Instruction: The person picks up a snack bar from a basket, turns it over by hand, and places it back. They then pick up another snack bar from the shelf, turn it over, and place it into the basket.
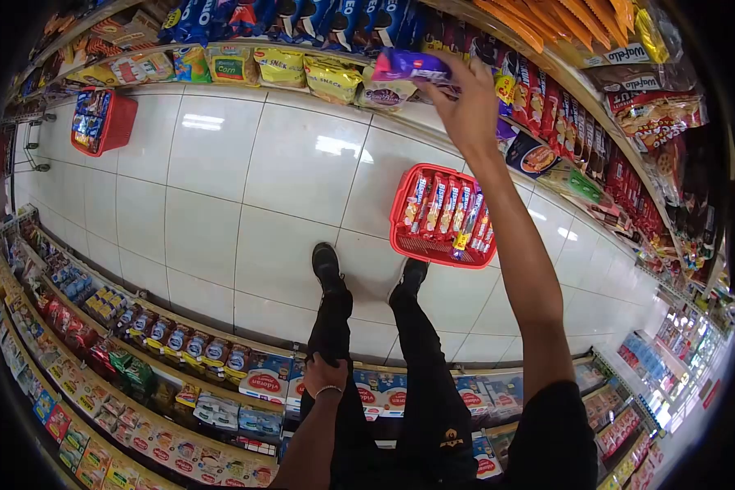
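My right hand (469, 102) is raised at the top shelf, its fingers closed round one end of a purple packet (416, 67). The packet lies across the view in front of yellow and purple snack bags (386, 95) on the shelf. Down at the lower middle, my left hand (325, 374) rests on my left knee, with a band at the wrist; its fingers are bent over the dark trousers and nothing shows in them. A red basket (397, 214) stands on the floor by my right foot, holding several red packets (443, 204) and a purple-and-yellow one.
Another red basket (122, 122) with dark blue packets stands on the floor at the upper left. Stocked shelves curve along the top and right; behind my legs runs a lower shelf (212, 347) of cartons and jars. White floor tiles (200, 220) lie between them.
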`<move>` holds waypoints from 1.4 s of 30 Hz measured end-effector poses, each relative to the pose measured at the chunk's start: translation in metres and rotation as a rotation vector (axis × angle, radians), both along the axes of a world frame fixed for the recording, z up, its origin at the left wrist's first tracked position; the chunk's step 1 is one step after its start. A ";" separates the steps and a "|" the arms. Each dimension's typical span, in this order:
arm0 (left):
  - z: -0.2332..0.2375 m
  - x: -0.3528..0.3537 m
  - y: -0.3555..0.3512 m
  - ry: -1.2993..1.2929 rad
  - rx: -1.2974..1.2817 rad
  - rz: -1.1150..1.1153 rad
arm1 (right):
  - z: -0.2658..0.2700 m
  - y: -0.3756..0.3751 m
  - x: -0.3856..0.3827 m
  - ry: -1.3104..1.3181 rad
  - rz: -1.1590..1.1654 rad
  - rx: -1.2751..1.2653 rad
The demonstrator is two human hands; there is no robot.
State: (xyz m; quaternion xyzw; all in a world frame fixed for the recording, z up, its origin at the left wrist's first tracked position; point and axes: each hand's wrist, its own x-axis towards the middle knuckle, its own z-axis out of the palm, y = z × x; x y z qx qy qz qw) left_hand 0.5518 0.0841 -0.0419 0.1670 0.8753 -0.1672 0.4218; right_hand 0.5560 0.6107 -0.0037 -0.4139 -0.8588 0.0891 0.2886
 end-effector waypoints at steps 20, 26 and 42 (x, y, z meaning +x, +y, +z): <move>-0.001 0.004 0.001 0.033 -0.023 -0.048 | -0.048 0.114 0.012 -0.284 -0.457 -0.205; 0.001 0.006 0.006 0.024 -0.027 -0.035 | -0.089 0.173 0.043 -0.278 -0.376 0.191; 0.001 0.001 0.014 -0.010 -0.075 -0.020 | -0.105 0.101 0.064 -0.315 -0.445 0.020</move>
